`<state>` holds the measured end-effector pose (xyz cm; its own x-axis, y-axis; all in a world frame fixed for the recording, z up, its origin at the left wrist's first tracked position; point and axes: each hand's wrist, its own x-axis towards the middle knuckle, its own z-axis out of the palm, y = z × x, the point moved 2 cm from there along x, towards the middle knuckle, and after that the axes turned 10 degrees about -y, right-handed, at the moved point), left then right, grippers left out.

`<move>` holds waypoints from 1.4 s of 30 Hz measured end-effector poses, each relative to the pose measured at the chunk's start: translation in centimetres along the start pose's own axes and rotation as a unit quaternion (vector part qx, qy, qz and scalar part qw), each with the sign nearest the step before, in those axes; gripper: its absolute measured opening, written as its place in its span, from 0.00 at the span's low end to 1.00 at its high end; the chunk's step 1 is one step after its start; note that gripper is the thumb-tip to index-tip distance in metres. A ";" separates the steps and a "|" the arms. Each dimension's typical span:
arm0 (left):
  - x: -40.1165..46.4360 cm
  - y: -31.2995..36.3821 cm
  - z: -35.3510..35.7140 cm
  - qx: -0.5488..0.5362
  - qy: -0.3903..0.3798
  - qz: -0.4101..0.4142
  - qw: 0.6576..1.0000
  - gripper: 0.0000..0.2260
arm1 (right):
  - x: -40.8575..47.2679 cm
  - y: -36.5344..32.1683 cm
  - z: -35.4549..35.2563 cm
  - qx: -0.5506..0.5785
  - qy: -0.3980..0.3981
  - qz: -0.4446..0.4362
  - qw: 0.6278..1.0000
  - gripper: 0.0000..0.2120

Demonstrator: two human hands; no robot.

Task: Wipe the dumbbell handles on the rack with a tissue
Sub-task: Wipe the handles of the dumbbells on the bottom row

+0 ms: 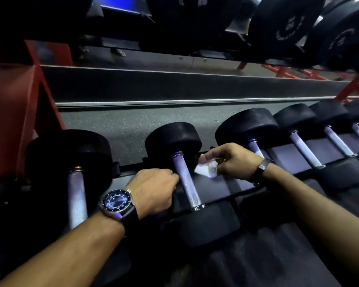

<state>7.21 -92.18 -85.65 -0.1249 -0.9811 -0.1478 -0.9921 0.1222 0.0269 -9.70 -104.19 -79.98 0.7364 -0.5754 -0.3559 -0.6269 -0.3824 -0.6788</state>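
— Where is the tissue (206,168)?
— We pinch it in our right hand (230,160), just right of the dumbbell handle (186,181).
— And our left hand (155,190)?
— Fingers curled against that handle on the rack (288,154).

left hand (157,190) fingertips hidden behind knurled handle (186,181) of second dumbbell; grip on it cannot be judged. most of tissue (206,168) covered by right hand (231,159); only crumpled lower corner seen. third dumbbell's handle (255,148) largely hidden behind right hand and wrist. near end of leftmost handle (77,195) covered by left forearm. markings on upper-rack plates (286,27) blurred, unreadable. rightmost dumbbells cut off by frame edge. both forearms cut off at bottom edge.
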 end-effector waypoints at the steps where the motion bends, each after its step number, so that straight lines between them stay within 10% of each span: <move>1: 0.0 0.3 -0.7 0.008 0.033 -0.003 0.999 0.09 | -0.4 0.6 -0.6 -0.045 0.019 0.012 0.999 0.16; 7: 2.1 3.9 -3.7 0.042 0.187 0.114 0.975 0.12 | -2.3 4.0 -4.4 -0.107 0.134 0.002 0.985 0.13; 10: 6.3 6.8 -3.7 0.050 0.111 0.162 0.979 0.15 | -3.4 6.3 -6.7 -0.170 0.234 0.045 0.956 0.23; 18: 15.6 10.3 0.0 0.104 -0.087 0.198 0.971 0.32 | -4.8 12.4 -9.6 0.016 0.345 0.066 0.936 0.11; 22: 16.9 10.8 1.7 0.100 -0.116 0.183 0.971 0.35 | -3.6 12.8 -10.6 -0.068 0.375 0.081 0.921 0.05; 31: 19.8 8.9 2.7 0.134 -0.130 0.210 0.960 0.42 | -0.4 12.7 -13.8 -0.301 0.308 0.005 0.902 0.08; 42: 17.4 8.9 4.4 0.082 -0.123 0.158 0.976 0.42 | -1.4 14.7 -11.9 -0.331 0.153 -0.119 0.924 0.18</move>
<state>-3.79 -107.56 -92.33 -0.4039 -0.8269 -0.3913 -0.8888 0.4559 -0.0459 -22.94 -117.63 -81.77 0.8298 -0.5576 0.0198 -0.5502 -0.8236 -0.1374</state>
